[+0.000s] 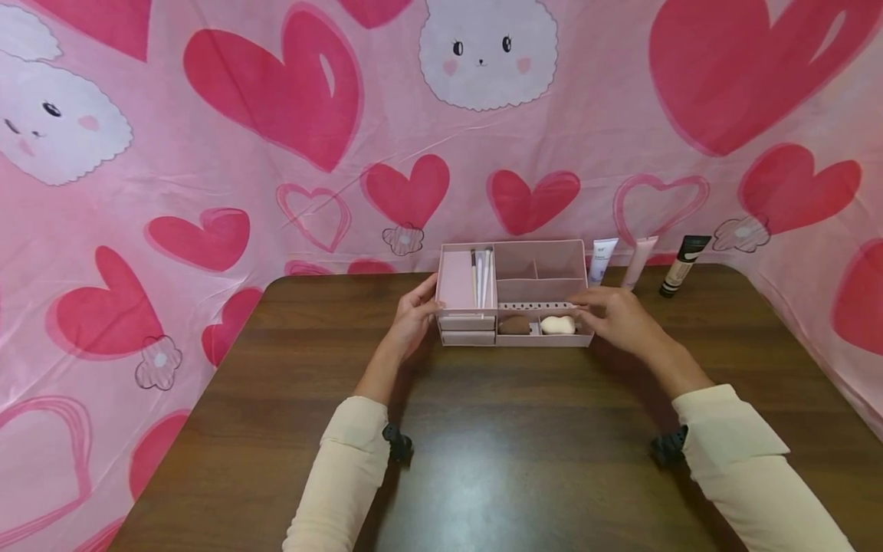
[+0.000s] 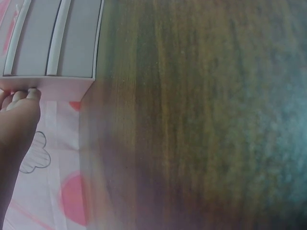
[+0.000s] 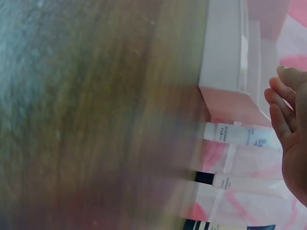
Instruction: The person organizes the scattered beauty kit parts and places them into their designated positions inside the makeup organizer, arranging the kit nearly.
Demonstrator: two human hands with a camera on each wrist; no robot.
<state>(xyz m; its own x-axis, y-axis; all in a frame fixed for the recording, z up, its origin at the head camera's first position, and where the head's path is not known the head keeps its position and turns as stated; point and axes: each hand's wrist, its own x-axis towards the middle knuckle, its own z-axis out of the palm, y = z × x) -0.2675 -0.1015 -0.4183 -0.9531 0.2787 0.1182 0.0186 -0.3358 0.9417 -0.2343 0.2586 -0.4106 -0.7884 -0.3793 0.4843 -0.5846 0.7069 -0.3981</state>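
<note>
A pink desk organizer (image 1: 539, 290) sits at the back of the wooden table. My left hand (image 1: 414, 313) holds its left side, the thumb at the front upper edge; in the left wrist view the fingertips lie against the side wall. My right hand (image 1: 617, 316) is over the right wall, fingers loosely bent and fingertips at the end of a black-dotted white strip (image 1: 534, 306). Slim makeup brushes (image 1: 480, 277) stand in the left slot. A brown sponge (image 1: 514, 326) and a cream sponge (image 1: 557, 326) lie in the front compartments, above which the strip runs.
Right of the organizer stand a white tube (image 1: 602, 261), a pink tube (image 1: 640, 262) and a beige tube with a black top (image 1: 683, 265). Two drawers (image 1: 467, 330) are at the organizer's lower left. A pink heart-print cloth (image 1: 483, 138) hangs behind the table (image 1: 483, 429).
</note>
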